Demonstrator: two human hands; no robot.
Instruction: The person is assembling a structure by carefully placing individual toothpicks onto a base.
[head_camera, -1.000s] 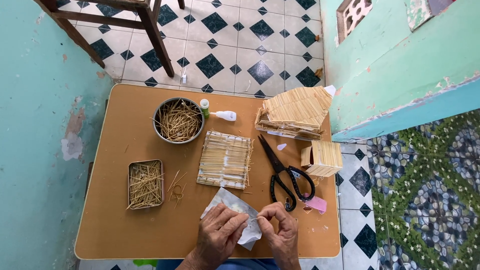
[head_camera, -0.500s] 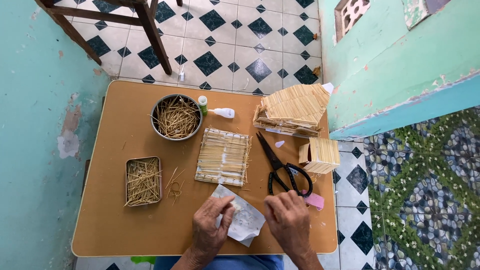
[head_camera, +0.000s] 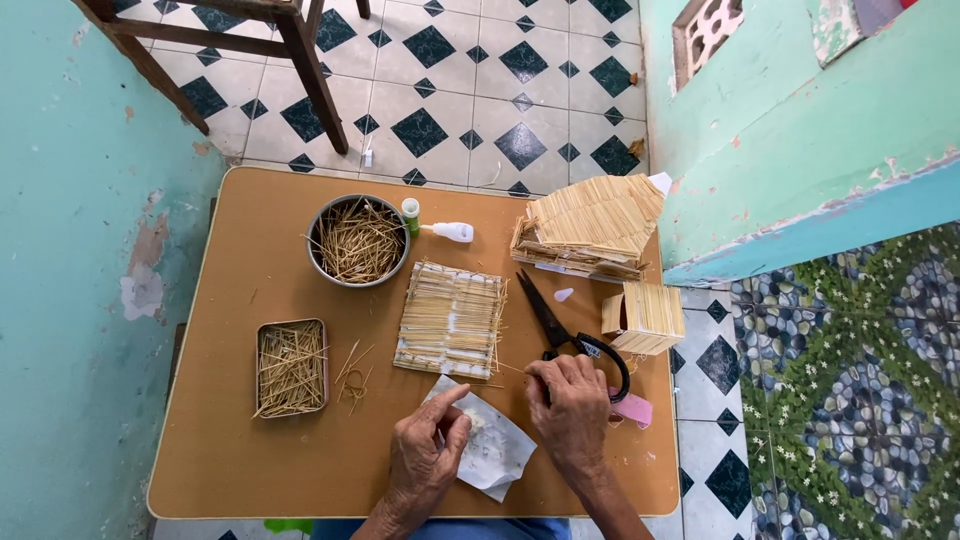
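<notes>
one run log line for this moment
left hand: on white paper | right hand: thin stick, near scissors | stick panel flat on table

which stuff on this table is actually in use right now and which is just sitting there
In use: left hand on the white paper scrap; right hand holding a thin stick by the stick panel.

Lying about: scissors, glue bottle, round bowl, square tin, stick roof, small box.
</notes>
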